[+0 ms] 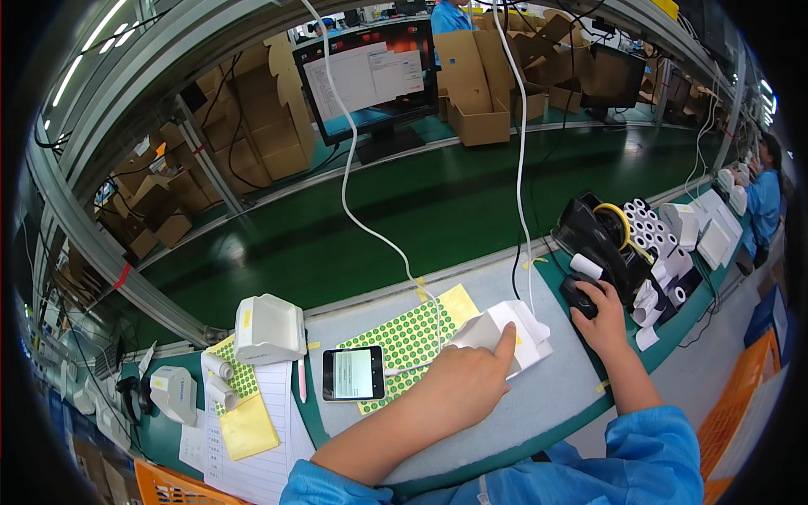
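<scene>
Grey mat [551, 396], green bench [160, 433], monitor [370, 80] beyond — left fingers [506, 343] half-curled, one touching white device [530, 349] — right fingers [601, 295] around black mouse [574, 295].

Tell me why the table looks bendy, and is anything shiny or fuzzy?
Head view: the fisheye lens bends the table, most toward the rim; the green belt shows pale glare patches; a ceiling light looks glaring white; the left hand and right hand look fairly clear; the far person at right looks small and fuzzy.
</scene>
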Available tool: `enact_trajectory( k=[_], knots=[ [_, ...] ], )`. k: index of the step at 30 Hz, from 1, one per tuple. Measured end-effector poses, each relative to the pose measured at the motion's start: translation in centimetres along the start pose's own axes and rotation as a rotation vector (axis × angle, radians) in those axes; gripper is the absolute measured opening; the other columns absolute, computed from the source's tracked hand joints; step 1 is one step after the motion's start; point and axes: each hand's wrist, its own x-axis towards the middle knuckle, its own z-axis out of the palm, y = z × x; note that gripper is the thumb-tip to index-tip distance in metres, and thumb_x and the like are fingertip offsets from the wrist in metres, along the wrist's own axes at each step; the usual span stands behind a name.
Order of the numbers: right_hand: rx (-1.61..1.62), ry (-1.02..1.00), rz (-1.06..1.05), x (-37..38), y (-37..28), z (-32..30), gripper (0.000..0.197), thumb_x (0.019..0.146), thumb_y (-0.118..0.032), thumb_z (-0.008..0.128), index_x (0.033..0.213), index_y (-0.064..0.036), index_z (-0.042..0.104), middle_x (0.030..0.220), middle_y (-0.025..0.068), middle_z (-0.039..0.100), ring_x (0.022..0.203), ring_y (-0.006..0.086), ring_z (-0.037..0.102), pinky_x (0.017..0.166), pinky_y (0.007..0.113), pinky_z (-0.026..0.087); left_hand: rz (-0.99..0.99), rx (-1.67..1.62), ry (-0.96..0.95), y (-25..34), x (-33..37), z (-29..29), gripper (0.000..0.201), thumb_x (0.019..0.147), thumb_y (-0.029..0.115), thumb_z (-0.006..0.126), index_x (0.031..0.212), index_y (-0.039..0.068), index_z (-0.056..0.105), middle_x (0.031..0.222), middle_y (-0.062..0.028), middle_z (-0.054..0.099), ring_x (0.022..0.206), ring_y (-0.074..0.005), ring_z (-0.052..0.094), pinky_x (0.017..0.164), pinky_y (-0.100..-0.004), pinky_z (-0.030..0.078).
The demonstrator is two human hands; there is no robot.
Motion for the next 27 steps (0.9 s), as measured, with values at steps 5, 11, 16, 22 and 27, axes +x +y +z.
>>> enact_trajectory(
  k=[5,11,16,22,27],
  knots=[
    [0.012,0.002,-0.002,0.02,-0.12,0.07,0.044,0.063,-0.013,0.069,0.107,-0.0115,0.061,0.113,0.0239,0.05,0.101,0.0395,0.052,0.088,0.04,0.043,-0.007,-0.012,-0.007,-0.05,0.01,0.0,0.064,0.081,0.023,0.059,0.127,-0.012,0.031,0.072,-0.0213,0.061,0.064,-0.0349,0.061,0.061,-0.0414,0.049],
    [0.019,0.009,-0.028,0.02,0.27,0.23,0.043,0.063,-0.012,0.069,0.106,-0.0116,0.061,0.112,0.023,0.05,0.101,0.0388,0.052,0.088,0.04,0.043,0.003,-0.026,0.007,-0.11,-0.03,0.12,0.064,0.081,0.022,0.059,0.127,-0.012,0.031,0.073,-0.0223,0.061,0.066,-0.0356,0.061,0.062,-0.0417,0.049],
    [0.007,-0.007,0.003,0.06,0.06,0.15,0.045,0.063,-0.012,0.069,0.107,-0.0121,0.06,0.113,0.023,0.05,0.102,0.0388,0.051,0.089,0.04,0.043,-0.004,-0.044,-0.007,-0.06,0.1,0.04,0.063,0.081,0.021,0.059,0.127,-0.012,0.031,0.074,-0.0224,0.061,0.066,-0.0353,0.061,0.062,-0.0412,0.049],
    [-0.023,-0.02,-0.021,0.05,0.25,-0.01,0.045,0.063,-0.013,0.069,0.108,-0.0129,0.06,0.115,0.0235,0.049,0.103,0.0391,0.051,0.09,0.04,0.042,-0.002,-0.033,-0.004,-0.03,0.14,0.11,0.064,0.081,0.021,0.059,0.128,-0.012,0.031,0.075,-0.0219,0.062,0.065,-0.0344,0.061,0.062,-0.0404,0.049],
    [0.009,-0.043,-0.037,0.05,0.23,-0.16,0.046,0.062,-0.013,0.07,0.107,-0.0136,0.061,0.116,0.0236,0.049,0.104,0.0392,0.051,0.09,0.041,0.042,0.001,-0.031,-0.006,-0.16,0.19,0.23,0.064,0.081,0.021,0.058,0.128,-0.013,0.03,0.076,-0.022,0.062,0.066,-0.0344,0.061,0.062,-0.0401,0.049]
  ],
)
